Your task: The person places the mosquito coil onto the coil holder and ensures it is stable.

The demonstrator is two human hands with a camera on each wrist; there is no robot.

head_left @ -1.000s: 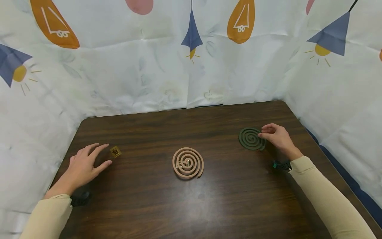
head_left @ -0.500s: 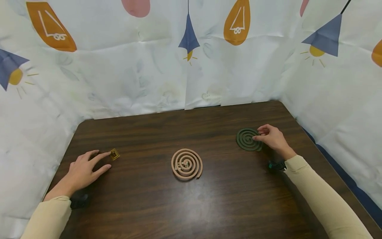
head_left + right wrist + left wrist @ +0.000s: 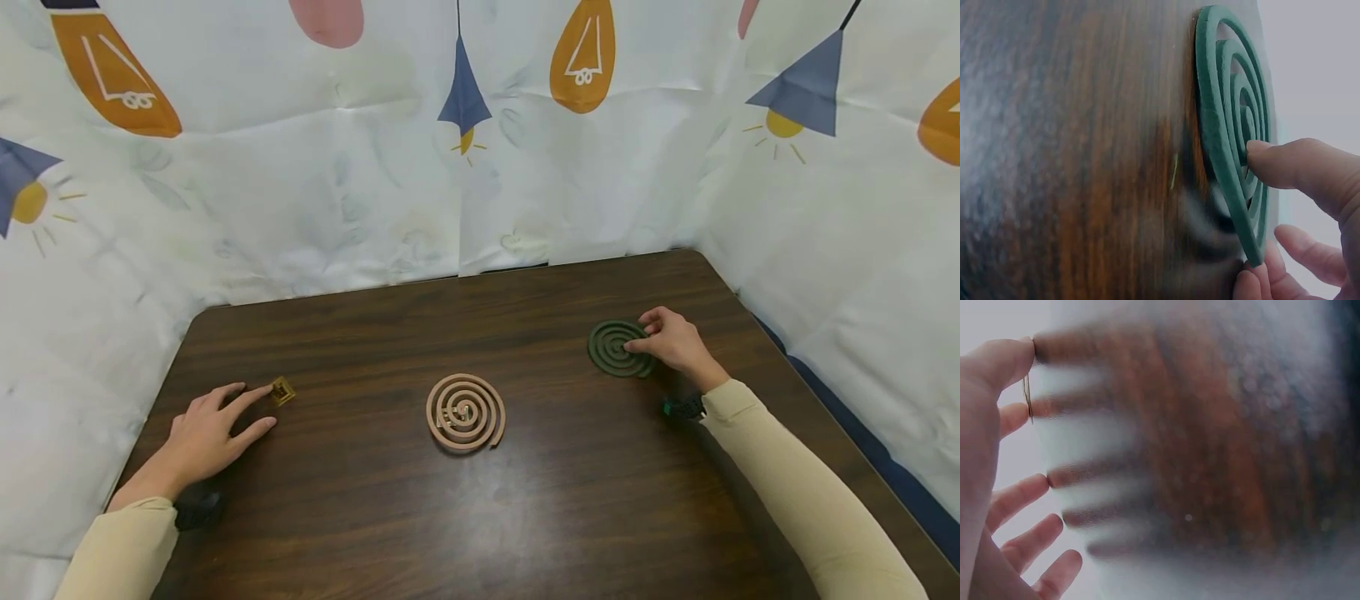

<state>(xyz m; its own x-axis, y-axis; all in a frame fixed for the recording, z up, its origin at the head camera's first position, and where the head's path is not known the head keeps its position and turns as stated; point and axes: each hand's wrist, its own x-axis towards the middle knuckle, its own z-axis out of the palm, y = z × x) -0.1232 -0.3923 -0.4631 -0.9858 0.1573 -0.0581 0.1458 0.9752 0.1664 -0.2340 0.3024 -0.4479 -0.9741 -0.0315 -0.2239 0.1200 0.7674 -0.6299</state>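
My left hand [image 3: 198,437] is spread low over the table, its index fingertip at a small gold square metal mosquito-coil stand [image 3: 282,391] with a cut-out. The thumb stays apart. In the left wrist view the stand [image 3: 1029,400] shows edge-on as a thin line by the fingertips. At the right, my right hand [image 3: 677,343] holds a green mosquito coil [image 3: 611,348], thumb on its inner rings. The right wrist view shows the curled fingers [image 3: 1260,281] at the coil's outer end, with that end of the coil [image 3: 1210,119] slightly raised over its shadow.
A light-brown mosquito coil [image 3: 465,382] lies mid-table, another gold stand [image 3: 444,417] showing through its rings. The dark wood table [image 3: 360,517] has rounded far corners. A patterned white curtain [image 3: 315,192] surrounds its back and sides.
My left index finger has reached the gold stand. My right hand has slid inward over the green coil, its thumb now near the middle. The view has shifted slightly.
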